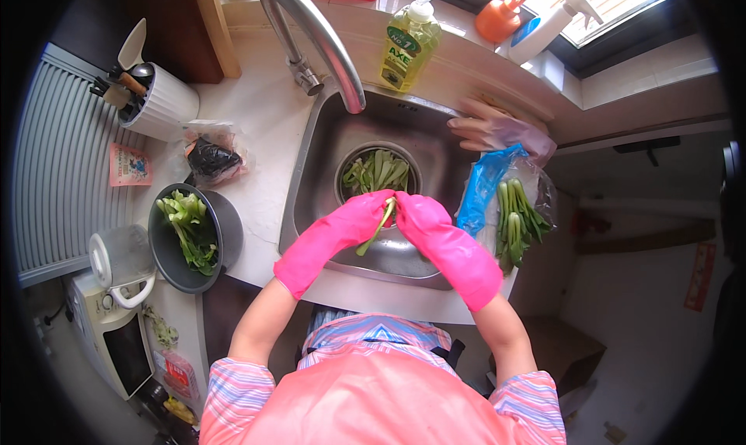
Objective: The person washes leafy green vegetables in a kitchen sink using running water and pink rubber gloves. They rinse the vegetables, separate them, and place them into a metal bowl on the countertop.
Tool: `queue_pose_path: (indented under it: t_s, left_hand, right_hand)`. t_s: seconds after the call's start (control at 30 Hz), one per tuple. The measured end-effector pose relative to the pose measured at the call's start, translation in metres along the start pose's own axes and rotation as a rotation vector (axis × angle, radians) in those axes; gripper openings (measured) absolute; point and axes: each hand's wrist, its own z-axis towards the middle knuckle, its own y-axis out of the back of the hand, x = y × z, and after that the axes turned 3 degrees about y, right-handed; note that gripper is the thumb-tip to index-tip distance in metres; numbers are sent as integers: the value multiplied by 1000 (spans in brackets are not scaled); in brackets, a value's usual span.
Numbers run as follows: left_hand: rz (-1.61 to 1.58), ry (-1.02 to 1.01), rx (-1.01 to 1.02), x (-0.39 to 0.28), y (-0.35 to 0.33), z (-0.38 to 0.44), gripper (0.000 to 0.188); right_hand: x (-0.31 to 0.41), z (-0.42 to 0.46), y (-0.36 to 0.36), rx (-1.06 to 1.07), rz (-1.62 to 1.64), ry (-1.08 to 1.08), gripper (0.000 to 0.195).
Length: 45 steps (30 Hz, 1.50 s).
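Note:
Both hands wear pink rubber gloves and meet over the front of the stainless steel sink (pixel 449 130). My left hand (pixel 373 209) and my right hand (pixel 411 212) pinch a green leafy vegetable stalk (pixel 383 226) between them, its tip hanging down to the left. Just beyond the fingers, a round metal bowl (pixel 417 174) in the sink holds cut green stalks and leaves (pixel 379 171). On the counter at the right lies a bunch of leafy greens (pixel 516 217) on clear plastic. A dark pot (pixel 233 229) at the left holds more greens (pixel 189 229).
A curved faucet (pixel 317 31) arches over the sink's back left. Behind stands a dish soap bottle (pixel 410 43). Rubber gloves (pixel 507 127) and a blue plastic bag (pixel 486 188) lie right. A bagged item (pixel 214 159), a utensil holder (pixel 166 101) and a glass pitcher (pixel 125 255) stand left.

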Motion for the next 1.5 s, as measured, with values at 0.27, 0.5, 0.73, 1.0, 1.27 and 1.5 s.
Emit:
queue_pose_path:
  t_s: [0.27, 0.5, 0.73, 1.0, 1.27, 1.5]
  left_hand:
    - [-324, 275, 125, 23, 16, -9, 32]
    - [321, 184, -301, 51, -14, 15, 30]
    - [-43, 298, -68, 54, 13, 29, 22]
    - [-571, 385, -200, 49, 40, 23, 18]
    - [-592, 333, -224, 18, -20, 21, 43]
    - [-711, 337, 110, 50, -4, 24, 30]
  right_hand:
    - [-87, 8, -40, -205, -11, 100, 27]
    - [-2, 22, -44, -20, 1238, -552, 34]
    - [-40, 19, -38, 247, 1155, -526, 25]
    - [-55, -3, -27, 123, 1069, -469, 22]
    - [12, -5, -17, -58, 1008, -419, 22]
    - [2, 4, -8, 148, 985, -192, 24]
